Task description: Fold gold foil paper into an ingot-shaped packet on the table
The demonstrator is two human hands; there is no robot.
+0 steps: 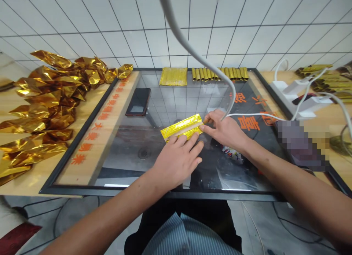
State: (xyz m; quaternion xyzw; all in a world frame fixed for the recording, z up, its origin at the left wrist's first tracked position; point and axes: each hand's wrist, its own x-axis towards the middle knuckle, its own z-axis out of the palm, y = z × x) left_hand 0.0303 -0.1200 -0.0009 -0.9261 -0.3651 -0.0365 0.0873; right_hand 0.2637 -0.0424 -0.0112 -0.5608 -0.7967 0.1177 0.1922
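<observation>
Your left hand (178,158) pins the gold foil sheet (180,127) flat, right hand (224,130) pinching its end; foil rolls (220,74) seem finished, the flat foil stack (173,76) apparently untouched.

To your left, a heap of folded gold foil pieces (46,101) spreads over the wooden counter (16,101), and a dark phone (138,102) lies on the glass panel (121,156). Along the far edge you have a flat stack of gold sheets (173,76) just beside a row of rolled gold tubes (220,73). A white cable (192,51) hangs before the tiled wall (110,28), and a white power strip (299,97) sits at your right.
</observation>
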